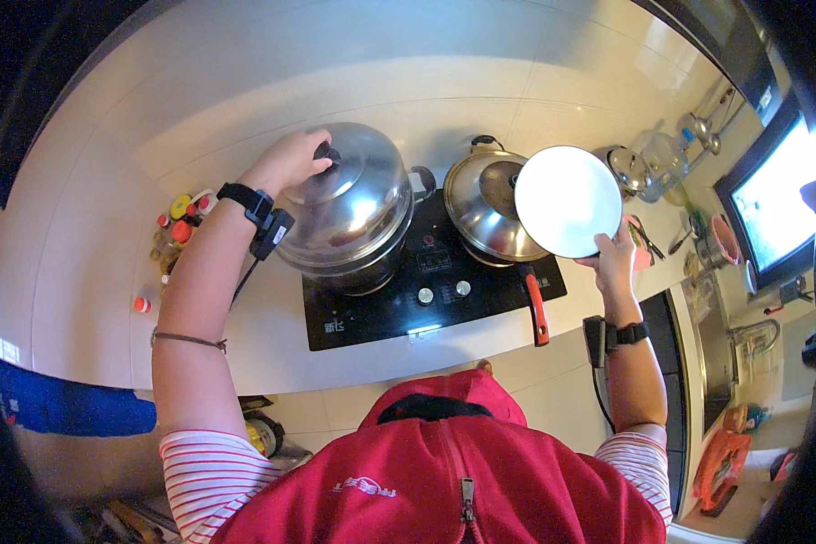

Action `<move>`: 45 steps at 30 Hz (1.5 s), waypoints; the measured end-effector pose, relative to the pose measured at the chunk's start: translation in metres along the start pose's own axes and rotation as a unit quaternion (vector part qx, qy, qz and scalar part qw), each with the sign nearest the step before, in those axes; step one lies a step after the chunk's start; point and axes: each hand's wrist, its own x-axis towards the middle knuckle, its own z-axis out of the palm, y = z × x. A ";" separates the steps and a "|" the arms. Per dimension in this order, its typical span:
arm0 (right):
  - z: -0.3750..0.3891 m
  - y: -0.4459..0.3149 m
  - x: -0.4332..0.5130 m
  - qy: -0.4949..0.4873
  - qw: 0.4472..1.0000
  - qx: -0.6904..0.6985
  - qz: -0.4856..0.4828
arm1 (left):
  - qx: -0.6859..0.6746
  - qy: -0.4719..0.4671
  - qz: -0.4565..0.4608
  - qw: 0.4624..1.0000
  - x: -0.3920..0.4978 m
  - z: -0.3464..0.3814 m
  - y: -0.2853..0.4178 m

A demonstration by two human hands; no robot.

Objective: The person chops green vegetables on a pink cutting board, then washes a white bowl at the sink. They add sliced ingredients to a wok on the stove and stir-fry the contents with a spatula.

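My left hand (pixel 296 162) grips the black knob (pixel 329 162) of a domed stainless-steel lid (pixel 360 204). Beneath that lid a large pot (pixel 364 275) stands on the left side of a black two-burner cooktop (pixel 442 313); the lid looks to be resting on it. In my right hand (pixel 612 262) is a round white plate (pixel 568 202), held by its lower rim, thumb on top. The plate is raised and hides part of a lidded wok (pixel 479 197) on the right burner. The wok's red handle (pixel 537 309) points towards me.
Capped seasoning bottles (pixel 181 231) cluster left of the pot. Right of the wok are a smaller lidded pot (pixel 629 168), a clear plastic jug (pixel 663 163) and a pink cutting board (pixel 638 241) with scissors. A sink (pixel 714 353) lies farther right, by a bright window (pixel 775 197).
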 end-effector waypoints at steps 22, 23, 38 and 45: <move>-0.208 0.065 -0.053 0.127 0.987 0.026 0.095 | -0.156 -0.014 -0.016 0.988 -0.068 0.136 0.187; -0.223 0.073 -0.058 0.143 0.984 0.028 0.105 | -0.137 -0.016 -0.005 0.990 -0.075 0.169 0.202; -0.389 0.140 -0.145 0.321 0.926 0.085 0.178 | 0.021 -0.051 -0.207 0.977 -0.058 0.425 0.162; -0.398 0.157 -0.149 0.411 0.887 0.101 0.186 | -0.035 -0.005 -0.250 0.968 -0.068 0.431 0.164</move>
